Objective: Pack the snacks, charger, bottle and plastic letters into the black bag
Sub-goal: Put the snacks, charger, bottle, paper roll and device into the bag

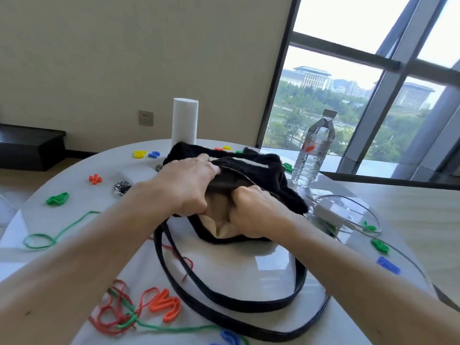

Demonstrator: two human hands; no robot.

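The fuzzy black bag (271, 168) lies in the middle of the round white table (271, 260), mouth toward me, beige lining showing. My left hand (184, 183) grips the upper left edge of the opening. My right hand (251, 207) grips the right edge by the zipper, fingers curled inside. The clear water bottle (312, 150) stands upright just right of the bag. A white charger (328, 211) with its cable lies right of my right hand. Plastic letters lie scattered: orange (166, 305), green (57, 199), yellow (140, 154), blue (388, 265). Small foil snack packets (122, 187) sit left of the bag.
A white cylinder (184, 120) stands behind the bag. The bag's black straps (224, 302) loop toward me. Green yarn (57, 232) and red yarn (117, 317) trail across the near left. A white pad (135, 174) lies beside the snacks. A window is at the right.
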